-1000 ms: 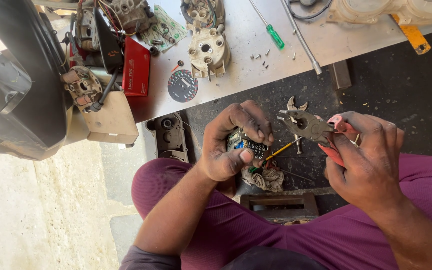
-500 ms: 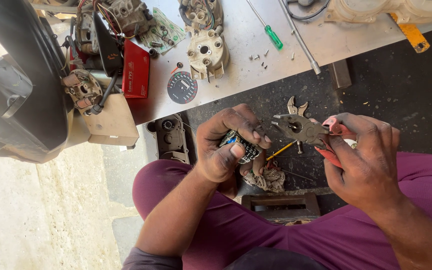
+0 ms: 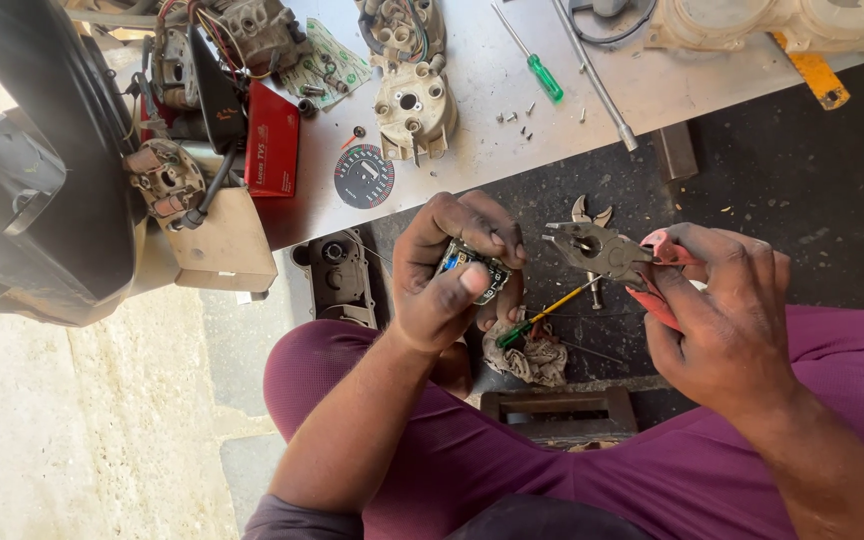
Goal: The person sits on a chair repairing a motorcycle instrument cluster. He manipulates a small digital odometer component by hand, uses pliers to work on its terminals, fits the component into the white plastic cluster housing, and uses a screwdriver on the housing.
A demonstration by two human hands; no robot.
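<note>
Gripped pliers [image 3: 602, 250] have edged closer to the held part [image 3: 474, 268].

Purple trousers [image 3: 552, 470], bare forearms, dark rolled sleeve [image 3: 282, 515].

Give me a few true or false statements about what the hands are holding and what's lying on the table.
1. The right hand holds red-handled pliers. True.
2. The left hand is empty. False: it grips a small round instrument part.
3. A green-handled screwdriver lies on the white table. True.
4. The round black gauge dial lies on the floor. False: it lies on the table.
5. The person's trousers are blue. False: purple.
</note>
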